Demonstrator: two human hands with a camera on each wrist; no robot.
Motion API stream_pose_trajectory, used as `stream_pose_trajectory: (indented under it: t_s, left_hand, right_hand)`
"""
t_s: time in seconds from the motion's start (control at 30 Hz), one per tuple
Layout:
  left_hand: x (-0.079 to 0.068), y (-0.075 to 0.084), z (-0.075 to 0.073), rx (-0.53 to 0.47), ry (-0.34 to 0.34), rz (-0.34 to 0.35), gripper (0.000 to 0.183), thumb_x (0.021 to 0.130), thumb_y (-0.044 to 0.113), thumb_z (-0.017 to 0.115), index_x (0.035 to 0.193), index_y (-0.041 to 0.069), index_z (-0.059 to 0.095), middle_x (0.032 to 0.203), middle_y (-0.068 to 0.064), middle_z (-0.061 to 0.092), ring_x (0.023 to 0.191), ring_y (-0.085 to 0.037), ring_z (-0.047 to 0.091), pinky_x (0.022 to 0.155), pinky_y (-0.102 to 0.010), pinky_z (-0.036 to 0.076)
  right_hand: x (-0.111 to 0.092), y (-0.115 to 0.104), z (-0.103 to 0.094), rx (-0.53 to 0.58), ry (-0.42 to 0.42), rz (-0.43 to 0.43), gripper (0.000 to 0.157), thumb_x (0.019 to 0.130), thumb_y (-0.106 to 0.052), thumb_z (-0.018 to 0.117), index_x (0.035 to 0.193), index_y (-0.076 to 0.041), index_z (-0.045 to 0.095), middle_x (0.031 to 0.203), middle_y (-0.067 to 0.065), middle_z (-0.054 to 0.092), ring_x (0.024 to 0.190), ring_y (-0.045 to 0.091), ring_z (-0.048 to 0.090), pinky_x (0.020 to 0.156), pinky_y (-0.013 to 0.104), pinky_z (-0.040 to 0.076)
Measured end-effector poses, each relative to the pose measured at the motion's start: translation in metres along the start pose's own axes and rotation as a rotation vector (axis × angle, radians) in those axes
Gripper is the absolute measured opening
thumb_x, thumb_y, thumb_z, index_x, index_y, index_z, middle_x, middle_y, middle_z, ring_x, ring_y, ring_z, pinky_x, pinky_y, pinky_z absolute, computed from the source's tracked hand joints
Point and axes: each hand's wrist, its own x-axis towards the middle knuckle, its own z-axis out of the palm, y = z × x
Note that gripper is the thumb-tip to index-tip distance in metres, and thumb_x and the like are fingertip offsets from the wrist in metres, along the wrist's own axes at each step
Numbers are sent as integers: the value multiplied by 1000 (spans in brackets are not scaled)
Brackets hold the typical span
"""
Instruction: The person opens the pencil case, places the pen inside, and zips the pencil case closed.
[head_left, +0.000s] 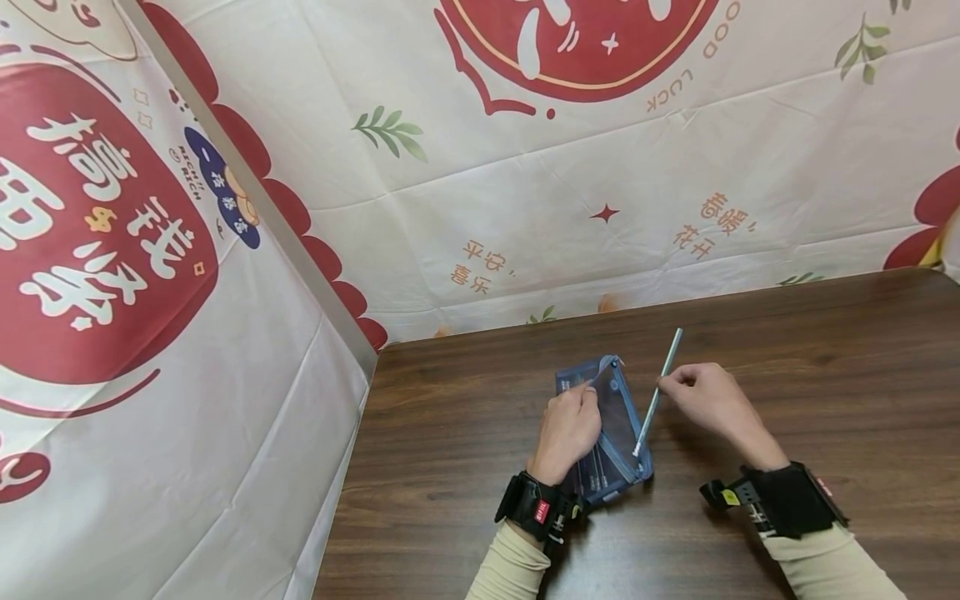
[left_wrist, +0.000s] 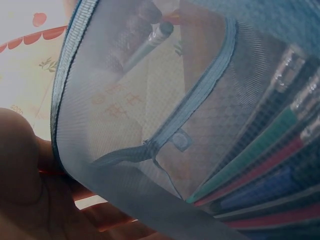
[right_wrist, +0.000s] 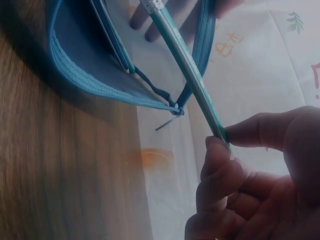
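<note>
A blue mesh zip pencil case [head_left: 628, 407] stands tilted on the table with its zip undone. My left hand [head_left: 567, 429] grips its upper left edge, fingers behind the mesh in the left wrist view. Several pencils [left_wrist: 265, 162], among them green and pink ones, show through the mesh. Between thumb and fingertips, my right hand [head_left: 708, 398] pinches a shiny green pencil [right_wrist: 187, 72] about midway along. The pencil slants, its metal-banded eraser end [left_wrist: 159, 33] lowest and at the case's opening, overlapping the right rim in the head view.
The dark wooden table [head_left: 450, 450] reaches back to a white printed cloth [head_left: 600, 167]. Another printed cloth panel [head_left: 247, 400] stands along the table's left side. Both wrists wear black straps with cameras [head_left: 787, 500].
</note>
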Motion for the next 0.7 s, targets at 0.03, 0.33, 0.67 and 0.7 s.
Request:
stream_pose_trajectory:
  t_s: [0.03, 0.33, 0.67, 0.7]
  left_hand:
    - [0, 0, 0, 1, 0, 0, 47, 102, 31, 28, 126, 14, 64, 58, -1, 47, 41, -19, 31, 44, -28, 32]
    - [0, 0, 0, -3, 0, 1, 47, 102, 31, 28, 126, 13, 64, 60, -2, 48, 40, -19, 31, 44, -28, 31]
    - [-1, -1, 0, -12, -11, -11, 46, 102, 33, 28, 127, 17, 63, 58, -2, 47, 42, -21, 33, 47, -29, 34]
    - [-1, -1, 0, -11, -13, -15, 46, 102, 34, 27, 128, 17, 62, 58, -3, 48, 44, -23, 36, 48, -29, 35]
  right_hand:
    - [0, -1, 1, 0, 2, -3, 38, 94, -31, 51, 89, 0, 71, 63, 2, 49, 58, 18, 43, 51, 30, 34]
    - [-1, -6, 10, 9, 19, -31, 31, 93, -25, 54, 87, 0, 72, 62, 3, 50, 56, 18, 43, 50, 30, 35]
    - [-2, -11, 15, 22, 2, -61, 27, 93, -20, 53, 83, -3, 72, 59, 1, 47, 52, 17, 42, 48, 30, 34]
    - [-2, -11, 15, 23, 0, -62, 27, 93, -20, 53, 83, -3, 72, 59, 1, 47, 52, 17, 42, 48, 29, 34]
